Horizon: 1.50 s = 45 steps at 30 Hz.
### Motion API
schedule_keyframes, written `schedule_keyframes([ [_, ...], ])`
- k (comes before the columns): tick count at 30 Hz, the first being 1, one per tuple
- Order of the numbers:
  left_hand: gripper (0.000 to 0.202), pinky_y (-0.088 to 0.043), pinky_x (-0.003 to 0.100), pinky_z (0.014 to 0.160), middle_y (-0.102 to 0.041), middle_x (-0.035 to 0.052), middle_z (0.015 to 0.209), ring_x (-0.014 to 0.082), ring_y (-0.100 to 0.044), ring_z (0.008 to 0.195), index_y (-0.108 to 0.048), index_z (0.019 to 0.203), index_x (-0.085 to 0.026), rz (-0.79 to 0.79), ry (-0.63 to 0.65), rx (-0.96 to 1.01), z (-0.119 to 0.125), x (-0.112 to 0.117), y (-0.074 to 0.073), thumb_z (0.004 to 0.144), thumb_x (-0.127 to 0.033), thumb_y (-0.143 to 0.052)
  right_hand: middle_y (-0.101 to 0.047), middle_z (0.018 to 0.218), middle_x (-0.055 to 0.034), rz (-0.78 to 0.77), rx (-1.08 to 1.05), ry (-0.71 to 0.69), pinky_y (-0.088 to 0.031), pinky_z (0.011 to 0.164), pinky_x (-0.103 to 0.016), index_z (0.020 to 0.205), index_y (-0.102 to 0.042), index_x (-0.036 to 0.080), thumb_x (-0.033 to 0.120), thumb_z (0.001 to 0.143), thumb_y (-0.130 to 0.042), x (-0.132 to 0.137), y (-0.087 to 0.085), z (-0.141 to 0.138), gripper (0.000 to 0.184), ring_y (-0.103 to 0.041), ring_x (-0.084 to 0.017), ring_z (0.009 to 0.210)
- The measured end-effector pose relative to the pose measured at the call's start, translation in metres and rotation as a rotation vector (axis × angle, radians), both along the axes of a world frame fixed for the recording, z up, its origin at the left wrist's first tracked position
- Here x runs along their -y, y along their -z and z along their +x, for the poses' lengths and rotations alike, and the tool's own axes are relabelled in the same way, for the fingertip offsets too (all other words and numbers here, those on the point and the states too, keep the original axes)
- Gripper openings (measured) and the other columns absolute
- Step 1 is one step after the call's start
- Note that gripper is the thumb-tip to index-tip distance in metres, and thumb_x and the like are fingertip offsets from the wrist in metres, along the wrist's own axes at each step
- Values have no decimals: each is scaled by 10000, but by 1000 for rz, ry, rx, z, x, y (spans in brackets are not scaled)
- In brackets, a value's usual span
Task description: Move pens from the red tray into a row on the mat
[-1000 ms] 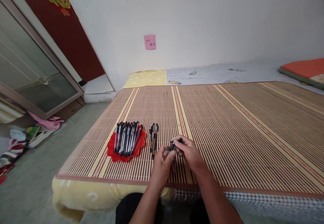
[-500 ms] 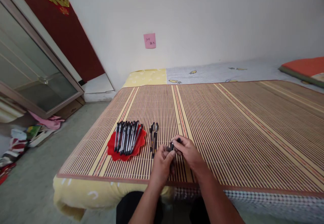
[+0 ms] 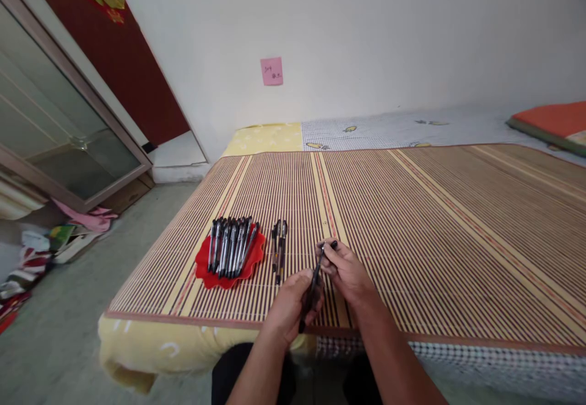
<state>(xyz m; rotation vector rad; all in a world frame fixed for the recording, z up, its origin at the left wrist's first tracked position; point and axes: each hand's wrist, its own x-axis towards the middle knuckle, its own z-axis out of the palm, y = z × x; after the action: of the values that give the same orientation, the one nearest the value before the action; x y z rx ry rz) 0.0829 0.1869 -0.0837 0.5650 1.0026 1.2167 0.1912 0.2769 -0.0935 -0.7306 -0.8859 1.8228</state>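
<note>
My left hand [image 3: 293,301] is closed round the lower barrel of a dark pen [image 3: 314,283], which points up and away from me. My right hand [image 3: 344,269] pinches the pen's top end, where a small black cap [image 3: 332,245] shows between the fingers. Both hands hover over the near edge of a striped bamboo mat [image 3: 412,222]. To the left, two pens [image 3: 278,249] lie side by side on the mat. Further left, a red plate [image 3: 229,262] holds several pens [image 3: 231,247] in a row.
The mat covers a bed with a yellow sheet [image 3: 151,344] hanging at the near corner. A pink note [image 3: 271,71] is stuck on the white wall. A glass door [image 3: 50,130] and cluttered items on the floor [image 3: 41,252] lie left. An orange cushion [image 3: 549,121] sits far right.
The hands have drawn apart along the pen: my left hand slid down toward me, my right hand moved up and away, so the pen's length now shows between them.
</note>
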Motion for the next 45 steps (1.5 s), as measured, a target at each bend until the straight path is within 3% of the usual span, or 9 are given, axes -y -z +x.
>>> schedule_keyframes([
  [3, 406, -225, 165, 300, -559, -40, 547, 69, -404, 357, -532, 794, -190, -19, 40, -150, 0, 1, 5, 806, -586, -619, -650, 791, -7, -46, -73, 143, -390, 482, -221, 801, -654, 205, 403, 617, -883, -11, 4, 8, 354, -485, -89, 575],
  [8, 395, -204, 182, 332, -505, -74, 528, 50, -360, 323, -493, 745, -207, 24, 170, -326, 0, 2, 4, 843, -577, -591, -633, 806, 11, -68, -214, 425, -419, 471, -215, 790, -623, 218, 330, 707, -844, -35, 12, 40, 262, -497, -87, 595],
  [11, 399, -266, 183, 369, -474, -84, 537, 58, -387, 361, -488, 742, -208, 51, 128, -371, 1, 0, 1, 822, -574, -625, -629, 773, 24, -174, -311, 530, -420, 466, -195, 770, -624, 213, 272, 698, -855, -42, 11, 52, 249, -478, -71, 572],
  [19, 431, -321, 173, 397, -543, -56, 585, 68, -433, 426, -531, 807, -185, 62, -116, -255, 4, -3, 0, 729, -549, -748, -650, 813, -15, -108, -168, 200, -434, 503, -222, 811, -682, 184, 314, 654, -880, -19, 7, 15, 284, -521, -93, 618],
  [26, 412, -331, 183, 408, -514, -61, 562, 73, -415, 423, -543, 780, -183, 101, -205, -379, 1, -4, 9, 738, -541, -742, -654, 814, -26, -12, -35, 144, -416, 490, -240, 804, -686, 189, 407, 676, -841, -12, 0, 7, 297, -525, -104, 605],
  [30, 343, -435, 229, 522, -572, -11, 647, 126, -528, 541, -584, 821, -182, 177, -235, -578, 2, -3, 11, 915, -508, -532, -641, 787, -11, -31, -44, 219, -430, 501, -234, 817, -692, 188, 384, 663, -848, -12, -1, 8, 294, -524, -94, 598],
  [33, 298, -514, 336, 776, -686, 86, 892, 210, -640, 830, -648, 947, -171, 240, -330, -824, 1, -4, 10, 968, -368, -426, -622, 749, 1, -47, -31, 278, -423, 481, -224, 798, -693, 179, 398, 630, -862, -12, 1, 8, 323, -503, -80, 564],
  [36, 292, -461, 445, 983, -687, 145, 1124, 268, -622, 1077, -646, 1129, -157, 282, -369, -1034, -3, -7, 9, 945, -253, -440, -613, 690, 5, 8, 103, 252, -404, 445, -224, 782, -688, 165, 443, 647, -839, -11, 1, 4, 345, -498, -78, 511],
  [45, 374, -439, 477, 1044, -549, 164, 1278, 287, -513, 1233, -535, 1304, -154, 435, -499, -1448, -13, -19, 7, 943, -123, -441, -573, 579, 27, 114, 312, 202, -396, 423, -236, 797, -646, 165, 474, 689, -729, -10, 3, -2, 338, -484, -98, 461],
])
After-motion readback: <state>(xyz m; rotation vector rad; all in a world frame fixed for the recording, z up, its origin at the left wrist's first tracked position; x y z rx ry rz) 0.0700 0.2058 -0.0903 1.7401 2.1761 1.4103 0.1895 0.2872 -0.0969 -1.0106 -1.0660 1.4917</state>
